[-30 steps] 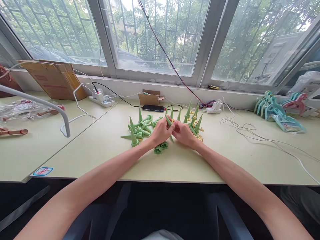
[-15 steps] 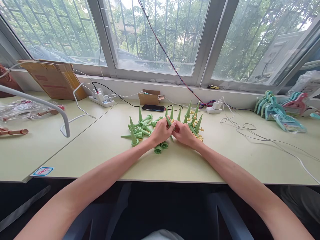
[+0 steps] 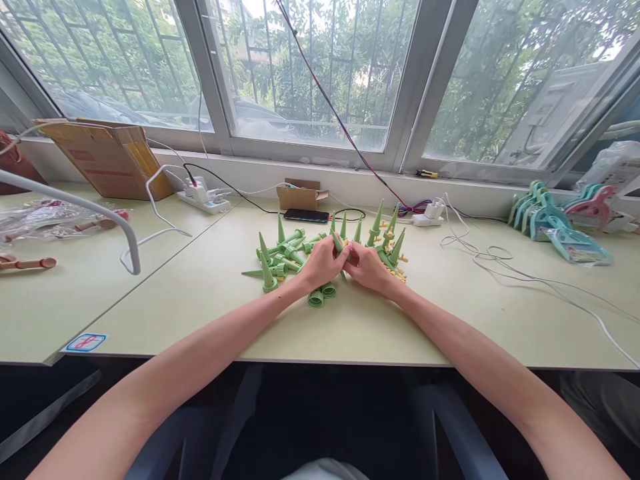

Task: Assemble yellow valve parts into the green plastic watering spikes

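Right of the black phone (image 3: 306, 215) and on its near side, the left hand (image 3: 323, 261) pinches a green spike (image 3: 338, 241). The spike's long axis slants, its tip pointing up and leftward, toward the phone. The right hand (image 3: 369, 265) meets it with fingers bunched; what they pinch I cannot tell, the grip being hidden. Upright green spikes (image 3: 377, 223) stand to the phone's right; loose green pieces (image 3: 290, 252) lie in front of it.
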`<state>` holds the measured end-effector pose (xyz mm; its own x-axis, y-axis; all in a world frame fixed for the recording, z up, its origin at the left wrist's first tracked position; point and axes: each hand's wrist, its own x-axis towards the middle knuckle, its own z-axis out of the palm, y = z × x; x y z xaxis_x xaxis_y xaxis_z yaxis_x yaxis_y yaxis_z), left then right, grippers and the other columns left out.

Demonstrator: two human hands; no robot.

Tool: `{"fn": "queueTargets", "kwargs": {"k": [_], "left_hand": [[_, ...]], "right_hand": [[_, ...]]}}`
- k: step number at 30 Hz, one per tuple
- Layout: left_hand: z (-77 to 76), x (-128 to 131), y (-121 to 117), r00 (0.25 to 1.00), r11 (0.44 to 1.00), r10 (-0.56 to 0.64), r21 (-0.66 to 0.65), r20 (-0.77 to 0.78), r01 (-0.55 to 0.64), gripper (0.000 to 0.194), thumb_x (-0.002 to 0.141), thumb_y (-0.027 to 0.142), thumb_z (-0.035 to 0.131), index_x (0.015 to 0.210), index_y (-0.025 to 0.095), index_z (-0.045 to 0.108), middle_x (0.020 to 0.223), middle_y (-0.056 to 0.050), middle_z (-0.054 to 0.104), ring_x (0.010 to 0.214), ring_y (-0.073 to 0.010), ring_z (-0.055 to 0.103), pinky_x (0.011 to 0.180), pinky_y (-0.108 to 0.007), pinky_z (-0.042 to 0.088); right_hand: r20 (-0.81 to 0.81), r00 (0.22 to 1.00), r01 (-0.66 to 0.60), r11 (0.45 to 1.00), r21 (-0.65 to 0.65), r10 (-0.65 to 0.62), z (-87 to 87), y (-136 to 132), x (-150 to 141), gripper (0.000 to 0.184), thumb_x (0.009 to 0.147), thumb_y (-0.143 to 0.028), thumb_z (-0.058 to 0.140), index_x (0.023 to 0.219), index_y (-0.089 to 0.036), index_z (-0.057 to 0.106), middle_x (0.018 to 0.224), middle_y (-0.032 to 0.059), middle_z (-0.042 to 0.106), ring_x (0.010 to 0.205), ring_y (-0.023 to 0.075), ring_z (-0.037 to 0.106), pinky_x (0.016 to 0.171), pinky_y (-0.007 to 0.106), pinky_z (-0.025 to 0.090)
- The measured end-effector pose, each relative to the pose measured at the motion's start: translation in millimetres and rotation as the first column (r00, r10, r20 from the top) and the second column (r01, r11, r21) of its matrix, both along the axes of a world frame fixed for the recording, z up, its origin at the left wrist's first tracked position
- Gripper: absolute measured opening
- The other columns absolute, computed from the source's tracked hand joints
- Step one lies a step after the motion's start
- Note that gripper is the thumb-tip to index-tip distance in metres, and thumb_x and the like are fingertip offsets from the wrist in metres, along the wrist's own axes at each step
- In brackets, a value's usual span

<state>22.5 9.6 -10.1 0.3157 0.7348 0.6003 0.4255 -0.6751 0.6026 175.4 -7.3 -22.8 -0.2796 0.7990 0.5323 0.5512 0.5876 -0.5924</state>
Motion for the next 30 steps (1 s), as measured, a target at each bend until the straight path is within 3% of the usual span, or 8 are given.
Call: {"fn": "queueTargets", "kwargs": {"k": [30], "left_hand": [[0.1,0.6,1.5,1.0,0.998,0.0,-0.067,0.012,0.001,0.031,0.087,0.038,0.055,0.065,0.019,0.044,0.054,0.004,0.045,0.05,-0.0104,0.04,0.05,-0.026,0.033]], "right_hand": [[0.0,1.0,0.006,1.0,-0.002,-0.006,-3.6,2.1,1.7,0.02,0.08,-0.033,0.058,0.075,-0.021,0.043,0.063,-0.0042,0.053,0.054,0.0103,0.041,0.055,0.024,0.031]]}}
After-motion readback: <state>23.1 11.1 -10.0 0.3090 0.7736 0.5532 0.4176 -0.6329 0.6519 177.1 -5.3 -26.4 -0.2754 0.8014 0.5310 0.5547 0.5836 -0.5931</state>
